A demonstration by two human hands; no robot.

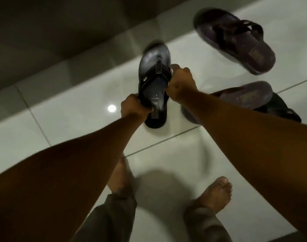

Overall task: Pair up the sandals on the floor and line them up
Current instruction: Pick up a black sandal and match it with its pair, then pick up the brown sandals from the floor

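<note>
A black thong sandal (153,79) is in the middle of the view, toe pointing away, over the white tiled floor. My left hand (133,106) grips its heel edge and my right hand (181,81) grips its right strap side. A dark brown cross-strap sandal (234,39) lies at the upper right, toe to the upper left. A second brown sandal (245,96) lies to the right behind my right forearm, resting on top of another black sandal (285,110) whose straps show at the far right.
A dark wall with a pale base strip (75,67) runs diagonally across the upper left. My two bare feet (217,193) stand on the glossy tiles at the bottom. A ceiling light reflects on the floor (111,108) left of the held sandal.
</note>
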